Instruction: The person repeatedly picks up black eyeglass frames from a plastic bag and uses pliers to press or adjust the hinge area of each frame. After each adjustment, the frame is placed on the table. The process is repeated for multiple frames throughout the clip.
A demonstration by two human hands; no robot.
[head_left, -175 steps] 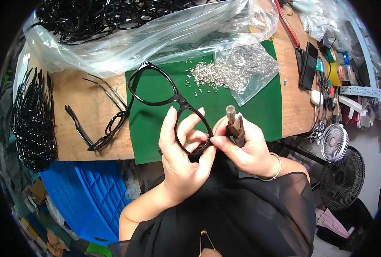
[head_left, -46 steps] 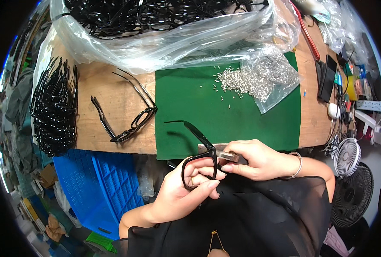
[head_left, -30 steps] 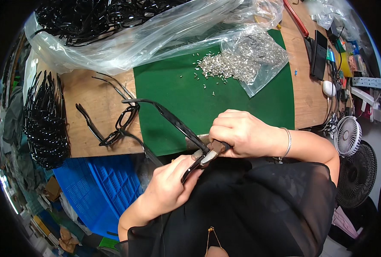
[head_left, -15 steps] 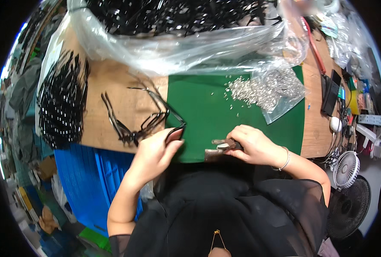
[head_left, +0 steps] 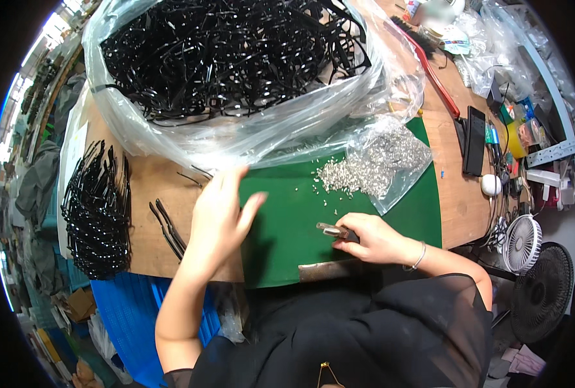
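Note:
My left hand hovers open, fingers spread, over the left edge of the green mat, just below the big clear bag of black eyeglass frames. Beside its wrist lie a couple of black eyeglass frames on the wooden table. At the mat's near edge rests my right hand, closed on small metal pliers that point left. Loose silver screws spill from a small clear bag just beyond that hand.
A dense row of black frames stands at the table's left edge, with a blue crate below it. At the right are a black phone, a red-handled brush, small items and a white desk fan.
My left hand has set the black frame down among those on the table at the left and come up open toward the big bag. The right hand stays on the mat with the pliers.

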